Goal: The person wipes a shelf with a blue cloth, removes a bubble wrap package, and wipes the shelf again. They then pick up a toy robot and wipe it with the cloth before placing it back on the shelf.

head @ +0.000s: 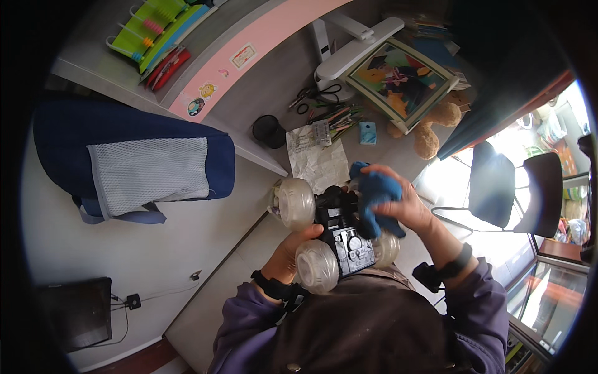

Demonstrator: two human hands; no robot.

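Observation:
A toy car (343, 233) with a black chassis and big translucent wheels is tipped so that its underside faces me. My left hand (289, 248) grips it from the left, thumb on the chassis between the two left wheels (297, 204). In my right hand (406, 205) is a bunched blue cloth (380, 187), pressed against or just over the car's right side. The cloth hides part of that side, and one right wheel (387, 248) shows below it. The fingers under the car are hidden.
Beyond my hands, a desk holds a crumpled paper (320, 156), a black pen cup (268, 131), pencils (343, 117), scissors (320, 93), a white desk lamp (359, 49) and a tilted picture frame (402, 84). A blue bag (135, 159) hangs at left. Chairs (495, 187) stand at right.

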